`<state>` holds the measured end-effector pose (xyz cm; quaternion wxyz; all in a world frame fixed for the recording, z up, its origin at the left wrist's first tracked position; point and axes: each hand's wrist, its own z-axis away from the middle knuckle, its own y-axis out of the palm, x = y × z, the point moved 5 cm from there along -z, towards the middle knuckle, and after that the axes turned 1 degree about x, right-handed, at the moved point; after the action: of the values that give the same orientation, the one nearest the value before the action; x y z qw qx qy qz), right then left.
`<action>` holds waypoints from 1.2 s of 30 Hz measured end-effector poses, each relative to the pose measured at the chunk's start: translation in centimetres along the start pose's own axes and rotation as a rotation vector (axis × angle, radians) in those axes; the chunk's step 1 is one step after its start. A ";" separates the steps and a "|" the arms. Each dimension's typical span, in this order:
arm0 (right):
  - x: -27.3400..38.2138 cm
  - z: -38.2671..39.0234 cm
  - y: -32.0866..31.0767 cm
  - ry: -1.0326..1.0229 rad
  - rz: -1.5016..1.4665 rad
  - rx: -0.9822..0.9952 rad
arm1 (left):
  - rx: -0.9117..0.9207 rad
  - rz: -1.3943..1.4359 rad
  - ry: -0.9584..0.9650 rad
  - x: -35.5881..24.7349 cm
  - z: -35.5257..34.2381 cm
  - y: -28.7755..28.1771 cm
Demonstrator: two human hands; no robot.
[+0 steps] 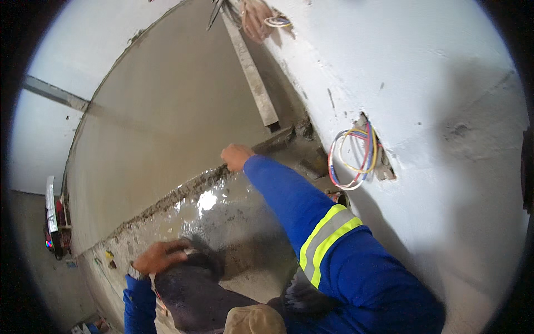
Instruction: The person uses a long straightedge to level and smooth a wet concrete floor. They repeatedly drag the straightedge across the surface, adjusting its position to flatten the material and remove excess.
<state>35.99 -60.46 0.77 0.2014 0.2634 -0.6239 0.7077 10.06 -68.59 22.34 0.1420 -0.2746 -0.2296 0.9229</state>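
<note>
My right hand (237, 157) is closed in a fist at the ragged edge of a smooth grey layer of wet mortar (161, 122). Whatever its fingers grip, if anything, is hidden beneath them. The right arm reaches forward in a blue sleeve with a reflective yellow-and-grey band. My left hand (162, 256) lies over my bent knee (192, 278) in dark trousers, fingers stretched out and holding nothing. Between the hands, a wet, shiny strip of rough floor (207, 214) runs along the mortar's edge.
A long mortar-smeared straightedge bar (250, 72) lies on the layer near the white wall (423, 72). Looped coloured wires (353, 156) stick out of a wall hole, with a brownish bundle (256, 21) farther off. A pale bar (51, 206) stands at the far left.
</note>
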 end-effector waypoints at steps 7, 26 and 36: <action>-2.3 0.3 0.8 0.086 0.031 -0.007 | 0.023 -0.314 0.231 -8.3 1.8 3.2; -1.6 3.9 -7.0 0.117 -0.003 -0.286 | 0.112 -0.536 0.585 -15.9 -14.6 5.3; -5.1 4.3 -11.7 0.387 -0.095 -0.687 | -0.261 -0.197 0.422 -10.4 -25.2 -9.8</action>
<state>47.67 -62.85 6.99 0.4243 0.0711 -0.7619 0.4843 34.18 -55.55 13.12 0.2393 -0.4534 -0.3376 0.7894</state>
